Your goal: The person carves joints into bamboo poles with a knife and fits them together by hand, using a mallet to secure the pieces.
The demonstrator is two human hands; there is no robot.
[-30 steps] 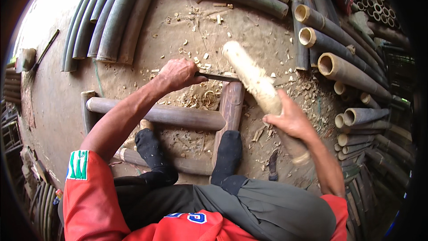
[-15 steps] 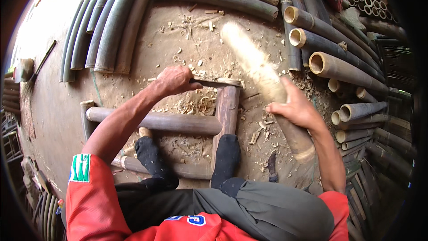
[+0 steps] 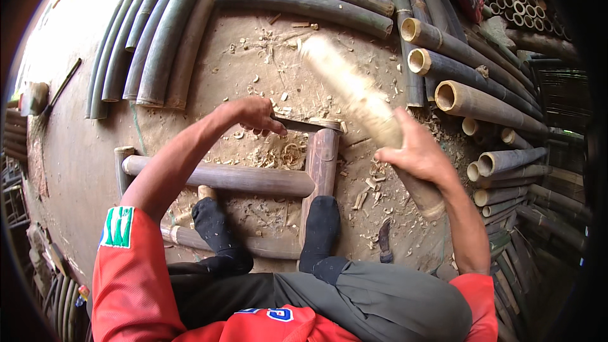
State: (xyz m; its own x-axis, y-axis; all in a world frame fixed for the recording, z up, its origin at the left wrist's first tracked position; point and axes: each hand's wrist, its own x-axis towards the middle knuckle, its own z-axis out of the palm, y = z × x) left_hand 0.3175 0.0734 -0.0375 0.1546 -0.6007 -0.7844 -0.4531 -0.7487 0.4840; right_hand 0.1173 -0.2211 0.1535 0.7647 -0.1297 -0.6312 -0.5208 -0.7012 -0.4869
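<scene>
My left hand (image 3: 254,116) is closed around the handle of a dark-bladed knife (image 3: 299,125). The handle is hidden in the fist, and the blade's far end lies across the top of an upright bamboo post (image 3: 323,155) of a low bamboo frame. My right hand (image 3: 420,152) grips a thick bamboo tube (image 3: 351,87) around its lower part. That tube slants from upper left to lower right; its far portion is pale and bare, smeared by motion, while the near end keeps brown skin. A gap separates the tube from the blade.
My socked feet (image 3: 322,228) brace against the frame's rails (image 3: 253,179). Pale shavings (image 3: 288,152) litter the ground. Bamboo poles (image 3: 304,9) lie at the back, more (image 3: 171,44) at the left, and cut tubes (image 3: 487,104) are stacked right. A small dark curved object (image 3: 385,240) lies near my knee.
The bamboo tube has shifted slightly up and left with my right hand. My left wrist has bent and its knuckles have turned, and the knife remains across the post.
</scene>
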